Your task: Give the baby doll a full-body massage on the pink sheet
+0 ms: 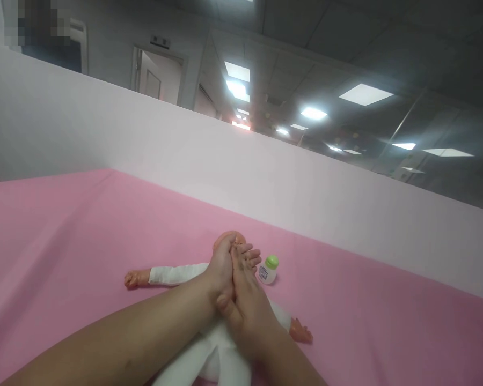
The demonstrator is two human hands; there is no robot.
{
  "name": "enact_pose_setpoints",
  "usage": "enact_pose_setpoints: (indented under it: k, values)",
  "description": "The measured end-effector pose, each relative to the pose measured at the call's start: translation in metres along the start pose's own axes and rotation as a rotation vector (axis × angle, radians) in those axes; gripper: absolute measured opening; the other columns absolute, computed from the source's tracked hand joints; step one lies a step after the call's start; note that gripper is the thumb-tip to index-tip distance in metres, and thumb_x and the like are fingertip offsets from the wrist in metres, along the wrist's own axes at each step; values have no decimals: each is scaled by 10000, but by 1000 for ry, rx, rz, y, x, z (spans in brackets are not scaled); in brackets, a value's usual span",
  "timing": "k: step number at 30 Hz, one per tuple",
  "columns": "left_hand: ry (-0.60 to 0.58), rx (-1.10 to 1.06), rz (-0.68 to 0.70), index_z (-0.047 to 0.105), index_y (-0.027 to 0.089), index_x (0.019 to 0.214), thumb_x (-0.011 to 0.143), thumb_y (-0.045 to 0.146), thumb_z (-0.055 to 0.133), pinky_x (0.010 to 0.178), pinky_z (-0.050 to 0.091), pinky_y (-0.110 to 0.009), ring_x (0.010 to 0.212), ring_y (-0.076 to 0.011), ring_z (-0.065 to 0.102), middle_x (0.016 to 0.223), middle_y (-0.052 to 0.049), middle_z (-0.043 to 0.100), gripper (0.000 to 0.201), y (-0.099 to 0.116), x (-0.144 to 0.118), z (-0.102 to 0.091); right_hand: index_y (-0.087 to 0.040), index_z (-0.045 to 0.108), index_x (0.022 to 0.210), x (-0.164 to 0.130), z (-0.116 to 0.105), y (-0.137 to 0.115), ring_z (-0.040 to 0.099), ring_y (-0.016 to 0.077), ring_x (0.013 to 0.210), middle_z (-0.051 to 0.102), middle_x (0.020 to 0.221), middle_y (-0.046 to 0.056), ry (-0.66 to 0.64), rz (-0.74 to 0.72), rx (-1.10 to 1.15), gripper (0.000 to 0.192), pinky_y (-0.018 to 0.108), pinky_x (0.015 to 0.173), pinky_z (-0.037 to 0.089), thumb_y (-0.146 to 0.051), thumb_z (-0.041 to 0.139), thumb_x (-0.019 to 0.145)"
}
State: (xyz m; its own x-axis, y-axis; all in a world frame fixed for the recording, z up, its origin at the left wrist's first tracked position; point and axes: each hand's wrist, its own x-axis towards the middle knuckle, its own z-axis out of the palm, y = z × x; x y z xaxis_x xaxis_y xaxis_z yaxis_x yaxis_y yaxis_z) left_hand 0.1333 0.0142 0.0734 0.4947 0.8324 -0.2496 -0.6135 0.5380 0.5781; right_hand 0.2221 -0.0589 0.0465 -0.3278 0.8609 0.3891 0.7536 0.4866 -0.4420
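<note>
The cloth [84, 225] on the table is plain pink, no pattern. The doll [173, 274] wears white, with peach-orange skin showing at its little hands and head. Beside it the bottle [268, 271] is white with a light green cap and a small dark-printed label. The wall [265, 171] behind is pale pinkish white.

Both hands [233, 284] pressed together, palm-to-palm
</note>
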Motion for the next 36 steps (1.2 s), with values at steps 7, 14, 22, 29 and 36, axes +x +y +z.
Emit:
enact_pose_setpoints:
  k: [7,14,22,29,36]
  values:
    - [19,-126,101,614,103,1187,937,681,424,786,626,-348,1000,-276,728,1147,-194,703,657,32,6,-17,-120,132,1631,-2,3,-5,120,344,1565,156,1687,157,-102,3,-83,919,559,1268,195,-650,496,974]
    - [-50,-134,166,521,33,1368,960,654,418,916,608,-412,1207,-337,662,1318,-273,633,750,45,14,-34,2,147,1602,-7,3,-42,69,357,1563,90,1674,211,-216,-37,-54,871,541,1277,164,-606,391,1029]
    - [-157,-86,-16,545,66,1364,961,661,407,983,558,-434,1236,-339,646,1333,-250,646,732,16,1,-20,-66,1,1624,-5,9,-22,-30,346,1566,0,1690,200,-34,-160,-77,1007,559,1277,125,-676,467,974]
    - [5,-4,-26,607,95,1196,936,688,426,877,590,-452,1033,-336,723,1146,-216,713,673,4,-5,-11,-106,26,1633,4,-1,13,-7,333,1571,33,1698,173,-91,-86,-100,1000,549,1284,119,-704,465,962]
    - [18,-32,223,582,39,1228,983,617,397,763,628,-383,937,-287,735,1095,-240,706,654,44,1,-25,-47,77,1621,5,2,-2,47,335,1571,57,1688,199,-187,-87,-84,1033,523,1282,144,-730,461,949]
